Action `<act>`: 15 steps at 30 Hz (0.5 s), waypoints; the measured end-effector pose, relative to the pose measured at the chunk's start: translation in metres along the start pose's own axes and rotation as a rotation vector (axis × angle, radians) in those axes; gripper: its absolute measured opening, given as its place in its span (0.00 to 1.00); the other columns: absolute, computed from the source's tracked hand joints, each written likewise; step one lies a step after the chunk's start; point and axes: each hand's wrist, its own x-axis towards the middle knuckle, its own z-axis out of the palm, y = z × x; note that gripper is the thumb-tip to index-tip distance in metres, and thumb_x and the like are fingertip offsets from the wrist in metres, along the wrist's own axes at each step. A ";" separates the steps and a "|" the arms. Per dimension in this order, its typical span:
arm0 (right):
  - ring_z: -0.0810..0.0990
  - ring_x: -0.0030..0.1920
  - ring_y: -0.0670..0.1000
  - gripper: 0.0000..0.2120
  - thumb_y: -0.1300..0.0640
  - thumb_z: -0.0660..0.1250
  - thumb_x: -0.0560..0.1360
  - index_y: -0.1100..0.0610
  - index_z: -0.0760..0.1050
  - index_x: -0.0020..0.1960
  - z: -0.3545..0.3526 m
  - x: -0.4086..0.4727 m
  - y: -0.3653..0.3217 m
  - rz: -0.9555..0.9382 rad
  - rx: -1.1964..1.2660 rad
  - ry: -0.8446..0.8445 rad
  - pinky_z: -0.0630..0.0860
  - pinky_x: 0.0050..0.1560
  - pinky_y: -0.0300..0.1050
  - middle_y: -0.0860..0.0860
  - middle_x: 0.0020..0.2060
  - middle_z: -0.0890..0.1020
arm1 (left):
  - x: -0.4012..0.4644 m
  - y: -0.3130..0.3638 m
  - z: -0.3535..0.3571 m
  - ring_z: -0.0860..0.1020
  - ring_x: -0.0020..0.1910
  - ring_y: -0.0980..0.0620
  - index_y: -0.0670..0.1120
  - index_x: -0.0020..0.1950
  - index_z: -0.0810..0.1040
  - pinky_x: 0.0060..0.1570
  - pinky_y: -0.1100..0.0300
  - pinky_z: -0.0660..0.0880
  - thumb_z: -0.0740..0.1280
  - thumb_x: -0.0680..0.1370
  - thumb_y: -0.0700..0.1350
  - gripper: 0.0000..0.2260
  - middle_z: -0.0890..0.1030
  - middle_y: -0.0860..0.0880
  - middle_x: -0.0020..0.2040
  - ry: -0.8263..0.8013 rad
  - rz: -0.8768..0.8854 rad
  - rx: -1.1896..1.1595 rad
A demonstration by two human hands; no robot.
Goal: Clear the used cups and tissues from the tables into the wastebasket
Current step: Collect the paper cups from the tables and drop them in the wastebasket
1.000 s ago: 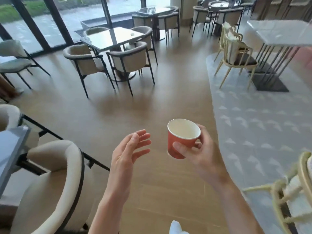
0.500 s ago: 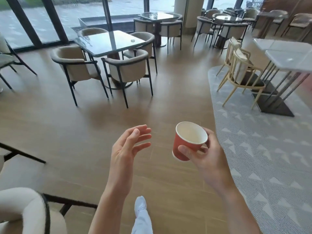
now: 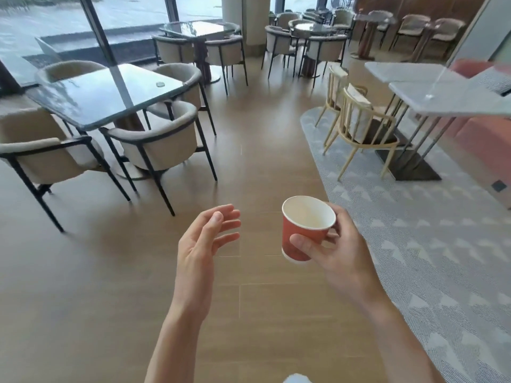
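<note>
Wood café floor [image 3: 110,286]; right hand [image 3: 340,252] holds red cup [image 3: 302,230].

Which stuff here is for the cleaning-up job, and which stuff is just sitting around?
For the job:
- red paper cup, held in the right hand
- left hand, open and holding nothing
- small crumpled thing on the dark glass table, maybe a tissue, too small to tell

Just there:
- beige armchairs
- wooden chair
- grey rug
- white table

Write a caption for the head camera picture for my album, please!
Right hand carries an empty red paper cup across a café's wooden floor; left hand open.
</note>
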 end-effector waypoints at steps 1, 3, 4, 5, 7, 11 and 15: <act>0.84 0.53 0.43 0.36 0.39 0.78 0.59 0.45 0.73 0.64 0.007 0.016 0.004 0.010 0.012 0.007 0.80 0.54 0.41 0.38 0.53 0.84 | 0.016 -0.005 0.001 0.83 0.56 0.45 0.44 0.57 0.84 0.56 0.48 0.78 0.62 0.79 0.50 0.16 0.86 0.44 0.55 -0.012 -0.009 0.002; 0.84 0.53 0.42 0.35 0.42 0.78 0.60 0.46 0.73 0.65 0.019 0.047 0.013 0.026 0.045 0.015 0.79 0.51 0.38 0.35 0.53 0.84 | 0.050 -0.014 0.006 0.83 0.56 0.45 0.44 0.57 0.84 0.57 0.46 0.78 0.62 0.79 0.50 0.16 0.86 0.44 0.55 -0.034 -0.030 0.011; 0.84 0.53 0.41 0.35 0.43 0.78 0.61 0.46 0.73 0.65 0.025 0.064 0.017 0.029 0.061 0.020 0.79 0.51 0.36 0.35 0.52 0.83 | 0.068 -0.018 0.008 0.83 0.57 0.45 0.44 0.58 0.83 0.58 0.46 0.78 0.62 0.79 0.50 0.16 0.86 0.44 0.55 -0.046 -0.038 0.016; 0.84 0.53 0.41 0.35 0.43 0.78 0.61 0.47 0.73 0.65 0.030 0.082 0.022 0.030 0.073 0.027 0.78 0.50 0.35 0.34 0.52 0.83 | 0.087 -0.022 0.010 0.83 0.57 0.45 0.43 0.58 0.83 0.58 0.47 0.78 0.62 0.79 0.50 0.16 0.85 0.44 0.55 -0.058 -0.036 0.024; 0.84 0.54 0.41 0.34 0.43 0.78 0.61 0.47 0.74 0.65 0.040 0.123 0.030 0.025 0.093 0.041 0.78 0.51 0.34 0.36 0.53 0.84 | 0.129 -0.027 0.013 0.83 0.57 0.45 0.43 0.58 0.83 0.57 0.48 0.78 0.62 0.79 0.50 0.16 0.85 0.43 0.55 -0.070 -0.020 0.043; 0.84 0.56 0.44 0.31 0.46 0.81 0.65 0.45 0.74 0.65 0.059 0.225 0.046 -0.003 0.128 0.042 0.80 0.56 0.42 0.38 0.55 0.84 | 0.229 -0.031 0.024 0.83 0.57 0.44 0.43 0.58 0.83 0.58 0.46 0.78 0.62 0.79 0.50 0.16 0.85 0.43 0.56 -0.062 0.028 0.089; 0.84 0.58 0.46 0.34 0.43 0.81 0.63 0.45 0.73 0.66 0.074 0.335 0.045 -0.025 0.146 0.023 0.80 0.61 0.51 0.41 0.56 0.84 | 0.331 -0.018 0.042 0.83 0.57 0.44 0.43 0.58 0.83 0.59 0.45 0.78 0.62 0.79 0.50 0.16 0.85 0.44 0.56 -0.045 0.073 0.116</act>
